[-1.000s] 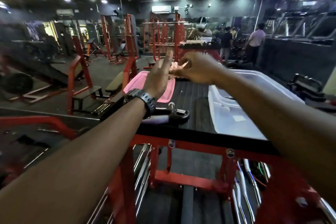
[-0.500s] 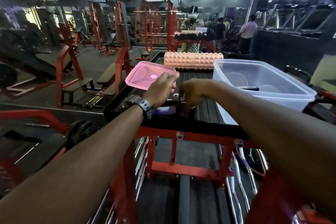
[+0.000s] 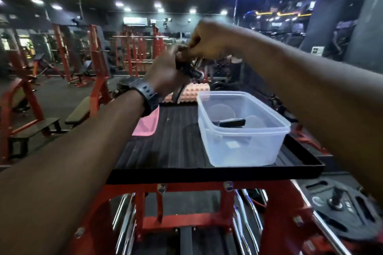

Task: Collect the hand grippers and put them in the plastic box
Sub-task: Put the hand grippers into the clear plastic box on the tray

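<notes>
head view: both hands are raised in the air above the far end of a black ribbed table (image 3: 165, 147), and between them they hold a dark hand gripper (image 3: 189, 70). the left hand (image 3: 165, 74) is wrapped around the gripper from the left, fingers curled over it, with one handle (image 3: 178, 94) sticking down below the palm. a black watch (image 3: 143, 94) sits on that wrist. the right hand (image 3: 209, 41) comes in from the right and a little higher, its fingertips pinched closed on the top of the gripper, touching the left hand's fingers. motion blur hides the finer shape of the gripper.

a clear plastic box (image 3: 244, 143) stands open on the right half of the table, below and to the right of the hands, well apart from them. inside it, lying flat on the bottom, is another dark gripper (image 3: 231, 122). a pink lid (image 3: 146, 124) lies flat on the left side of the table, partly hidden behind the left forearm. a peach-coloured foam roller (image 3: 194, 92) lies across the far edge of the table, just behind the box and under the hands.

the table rests on a red metal frame (image 3: 186, 190), with chrome bars (image 3: 124, 217) stored underneath. a black weight plate (image 3: 342, 211) sits at the lower right. red gym machines (image 3: 97, 56) fill the room behind.
</notes>
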A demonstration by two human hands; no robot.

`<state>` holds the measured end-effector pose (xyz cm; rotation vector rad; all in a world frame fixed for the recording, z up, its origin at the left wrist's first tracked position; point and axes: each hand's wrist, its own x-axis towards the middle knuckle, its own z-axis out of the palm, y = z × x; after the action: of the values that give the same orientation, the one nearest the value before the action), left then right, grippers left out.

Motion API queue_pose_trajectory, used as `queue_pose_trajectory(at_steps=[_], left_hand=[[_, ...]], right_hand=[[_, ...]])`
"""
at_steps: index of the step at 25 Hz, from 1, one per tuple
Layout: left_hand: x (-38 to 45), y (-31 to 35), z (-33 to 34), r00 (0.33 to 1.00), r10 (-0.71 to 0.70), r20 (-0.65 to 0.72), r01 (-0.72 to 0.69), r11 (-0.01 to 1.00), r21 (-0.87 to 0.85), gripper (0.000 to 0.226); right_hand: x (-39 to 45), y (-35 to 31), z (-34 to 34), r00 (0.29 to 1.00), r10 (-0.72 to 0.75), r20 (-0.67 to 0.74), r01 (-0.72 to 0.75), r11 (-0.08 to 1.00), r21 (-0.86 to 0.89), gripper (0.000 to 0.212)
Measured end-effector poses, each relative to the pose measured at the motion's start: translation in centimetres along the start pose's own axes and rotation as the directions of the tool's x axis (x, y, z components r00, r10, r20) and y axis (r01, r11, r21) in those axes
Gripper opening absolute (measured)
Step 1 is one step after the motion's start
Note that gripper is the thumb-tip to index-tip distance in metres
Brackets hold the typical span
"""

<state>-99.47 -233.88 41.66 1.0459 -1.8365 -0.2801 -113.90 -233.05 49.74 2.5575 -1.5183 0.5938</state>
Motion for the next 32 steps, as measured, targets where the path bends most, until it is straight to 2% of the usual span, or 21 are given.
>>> queue_pose_trajectory(at_steps=[2,3,6,8,11,13,15,16,19,21,23,25,28,30,32], left_hand=[[2.1,2.5,1.0,0.997,0.047,-0.064,-0.051,0.996,-0.068,0.040],[3.1,3.4,1.7,0.997,0.040,-0.065,-0.046,0.994,-0.095,0.036],[5.0,5.8,4.9,1.000,-0.018,0.001,0.017,0.974,-0.227,0.042],[5.2,6.3,7.2,0.993,-0.060,0.098,0.087,0.953,-0.292,0.045],[4.7,6.2,10.5,0.959,-0.138,0.249,0.228,0.896,-0.382,0.044],[4.0,5.2,12.4,0.927,-0.210,0.311,0.325,0.863,-0.386,0.050],[2.9,4.0,13.6,0.884,-0.290,0.366,0.423,0.830,-0.364,0.050],[2.6,3.2,13.9,0.864,-0.322,0.387,0.460,0.817,-0.349,0.056],[3.0,1.7,13.7,0.842,-0.386,0.376,0.512,0.792,-0.334,0.070],[3.4,1.3,13.2,0.831,-0.432,0.351,0.547,0.751,-0.371,0.063],[3.4,1.5,12.9,0.824,-0.470,0.316,0.566,0.716,-0.409,0.052],[3.3,1.5,13.0,0.826,-0.478,0.300,0.564,0.718,-0.409,0.044],[3.4,1.5,12.9,0.825,-0.484,0.293,0.565,0.713,-0.415,0.046],[3.7,1.5,12.7,0.819,-0.499,0.283,0.573,0.701,-0.424,0.053],[3.9,1.5,12.4,0.829,-0.492,0.264,0.558,0.743,-0.369,0.050]], right_hand=[[-0.3,1.6,-2.0,0.985,0.069,-0.161,-0.068,0.998,0.008,0.033],[-0.5,2.7,-2.8,0.972,0.090,-0.216,-0.089,0.996,0.018,0.036],[-1.9,6.2,-3.4,0.948,0.148,-0.282,-0.159,0.987,-0.015,0.051],[-3.0,8.8,-2.9,0.937,0.206,-0.280,-0.219,0.976,-0.015,0.051],[-4.2,12.2,-1.3,0.954,0.259,-0.154,-0.258,0.966,0.026,0.027],[-4.4,13.5,0.3,0.969,0.247,-0.006,-0.247,0.967,-0.056,0.006],[-4.2,14.1,2.3,0.971,0.221,0.093,-0.206,0.967,-0.146,0.017],[-4.1,14.1,3.2,0.973,0.204,0.110,-0.190,0.974,-0.125,0.021],[-3.5,13.7,5.1,0.984,0.177,0.027,-0.177,0.984,-0.011,0.005],[-2.9,13.5,5.4,0.972,0.233,-0.012,-0.232,0.971,0.063,0.014],[-2.7,13.6,5.3,0.953,0.291,0.084,-0.302,0.939,0.166,0.019],[-3.1,14.0,5.1,0.917,0.315,0.246,-0.372,0.897,0.241,0.023],[-4.2,14.9,5.1,0.817,0.299,0.493,-0.517,0.758,0.397,0.027],[-4.8,15.6,5.2,0.829,0.252,0.499,-0.522,0.670,0.528,0.020],[-5.0,16.0,5.1,0.889,0.242,0.390,-0.450,0.626,0.636,0.015]])
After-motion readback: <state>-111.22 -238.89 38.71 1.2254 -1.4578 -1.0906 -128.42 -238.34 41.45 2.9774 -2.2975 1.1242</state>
